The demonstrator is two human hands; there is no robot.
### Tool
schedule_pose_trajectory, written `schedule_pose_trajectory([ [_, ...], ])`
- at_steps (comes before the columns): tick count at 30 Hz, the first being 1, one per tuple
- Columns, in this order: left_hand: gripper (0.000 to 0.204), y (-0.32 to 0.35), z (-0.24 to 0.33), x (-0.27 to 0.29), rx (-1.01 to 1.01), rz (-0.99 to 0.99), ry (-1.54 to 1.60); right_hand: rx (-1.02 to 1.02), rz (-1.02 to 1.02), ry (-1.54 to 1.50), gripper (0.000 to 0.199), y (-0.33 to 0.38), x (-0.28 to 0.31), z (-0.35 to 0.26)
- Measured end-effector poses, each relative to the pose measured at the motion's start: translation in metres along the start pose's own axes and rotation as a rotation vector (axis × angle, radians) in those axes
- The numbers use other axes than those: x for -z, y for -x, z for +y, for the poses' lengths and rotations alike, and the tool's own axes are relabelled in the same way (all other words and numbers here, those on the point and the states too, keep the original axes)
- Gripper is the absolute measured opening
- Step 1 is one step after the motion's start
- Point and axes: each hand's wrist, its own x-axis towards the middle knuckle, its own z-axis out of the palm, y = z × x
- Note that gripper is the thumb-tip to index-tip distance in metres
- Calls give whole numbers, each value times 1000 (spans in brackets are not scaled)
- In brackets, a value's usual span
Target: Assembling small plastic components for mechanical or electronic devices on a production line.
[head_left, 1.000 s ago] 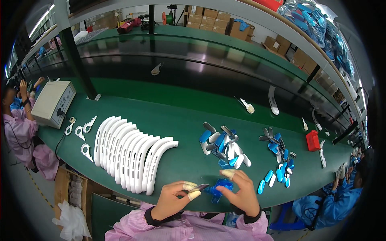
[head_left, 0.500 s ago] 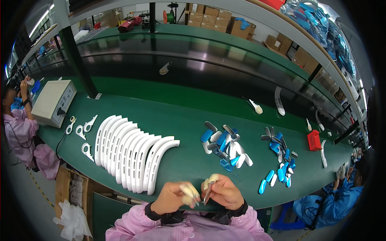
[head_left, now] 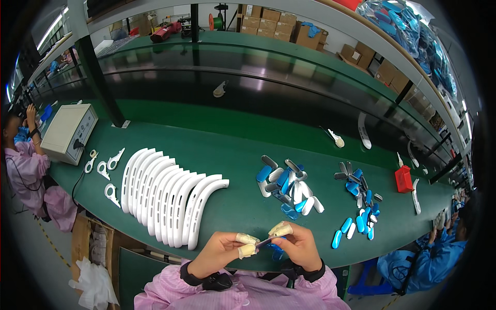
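Observation:
My left hand [head_left: 223, 251] and my right hand [head_left: 301, 247] meet at the table's near edge, their fingertips wrapped in pale yellow covers. Between them is a thin grey oval piece [head_left: 265, 241], seen nearly edge-on. The right thumb and fingers grip one end, while the left fingertips pinch the other. Just below it, partly hidden by the right hand, is a shiny blue piece [head_left: 277, 251]. Beyond my hands lies a loose pile of blue, white and grey oval pieces [head_left: 290, 183]. Left of it, curved white slotted strips [head_left: 175, 201] stand in a close row.
White ring-ended parts [head_left: 110, 192] and a beige box [head_left: 70, 132] with a cable lie left. More oval pieces [head_left: 360, 225] and a red bin [head_left: 403, 179] sit right. Parts ride a dark conveyor [head_left: 268, 93] beyond. Co-workers sit at both sides; a shelf frame [head_left: 330, 6] crosses overhead.
My left hand has moved right to the grey piece and pinches its end. The piece has turned flatter. A blue piece now shows beneath the right hand. Conveyor parts have shifted right.

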Motion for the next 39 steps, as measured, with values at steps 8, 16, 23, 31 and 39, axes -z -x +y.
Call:
schedule_pose_trajectory([
  [8, 15, -5, 9, -9, 63, -12, -72, 139, -133, 286, 13, -4, -3, -14],
  [16, 21, -12, 15, 3, -482, 272, -797, 224, -100, 404, 12, -5, 9, -15],
  [23, 55, 25, 8, 24, -180, 636, -1871, 123, -4, 349, 12, -4, 10, -12],
  [31, 59, 25, 7, 26, -244, 458, -1654, 34, 45, 290, 13, -20, -2, -15],
  [39, 78, 23, 30, 14, -125, 109, -56, 117, 23, 144, 15, -37, -23, -15],
])
